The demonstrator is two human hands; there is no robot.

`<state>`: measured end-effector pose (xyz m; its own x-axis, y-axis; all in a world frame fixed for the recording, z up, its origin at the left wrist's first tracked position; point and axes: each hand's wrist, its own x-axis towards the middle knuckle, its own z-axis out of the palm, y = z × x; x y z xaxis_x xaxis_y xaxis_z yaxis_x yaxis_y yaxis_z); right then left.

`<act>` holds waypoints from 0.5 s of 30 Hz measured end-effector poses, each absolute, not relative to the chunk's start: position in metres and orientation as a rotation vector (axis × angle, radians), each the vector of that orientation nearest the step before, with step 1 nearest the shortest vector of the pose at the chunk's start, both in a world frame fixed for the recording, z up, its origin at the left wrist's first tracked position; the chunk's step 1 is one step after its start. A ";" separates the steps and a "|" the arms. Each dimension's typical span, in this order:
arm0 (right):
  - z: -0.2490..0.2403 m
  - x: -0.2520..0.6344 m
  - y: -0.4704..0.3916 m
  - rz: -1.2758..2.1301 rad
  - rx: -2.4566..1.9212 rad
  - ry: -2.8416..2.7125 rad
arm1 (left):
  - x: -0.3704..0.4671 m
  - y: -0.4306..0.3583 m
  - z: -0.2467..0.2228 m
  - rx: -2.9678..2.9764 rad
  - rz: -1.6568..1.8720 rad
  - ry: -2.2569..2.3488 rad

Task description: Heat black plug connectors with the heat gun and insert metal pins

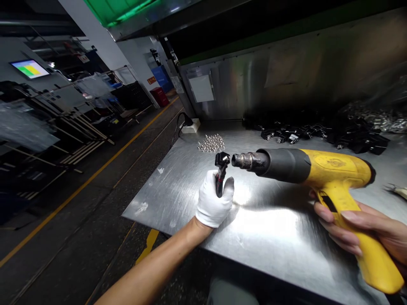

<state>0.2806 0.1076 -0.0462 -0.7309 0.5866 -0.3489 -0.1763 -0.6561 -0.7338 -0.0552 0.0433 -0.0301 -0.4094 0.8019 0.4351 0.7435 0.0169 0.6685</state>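
My left hand [213, 203], in a white glove, is closed around a dark tool or handle [219, 182] standing upright, with a small black part [222, 159] at its top. My bare right hand [356, 226] grips the yellow handle of a heat gun [330, 169]. The gun's scorched metal nozzle [249, 161] points left, a small gap from the black part. Whether the black part is joined to the tool below it is hard to tell.
Small shiny metal pieces [211, 143] lie on the metal table [178, 190] behind my left hand. Black parts [356, 137] are heaped along the back right. A white power strip [190, 126] sits at the back left corner. Racks [82, 123] stand across the floor at left.
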 end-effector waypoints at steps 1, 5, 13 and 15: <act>-0.046 0.280 0.107 2.376 -0.801 -0.965 | -0.055 0.043 -0.030 1.666 1.360 2.201; -0.043 0.280 0.105 2.408 -0.796 -0.953 | -0.054 0.042 -0.028 1.655 1.346 2.222; -0.043 0.277 0.105 2.399 -0.780 -0.912 | -0.050 0.039 -0.024 1.669 1.321 2.270; -0.042 0.277 0.105 2.410 -0.789 -0.913 | -0.050 0.039 -0.025 1.668 1.318 2.297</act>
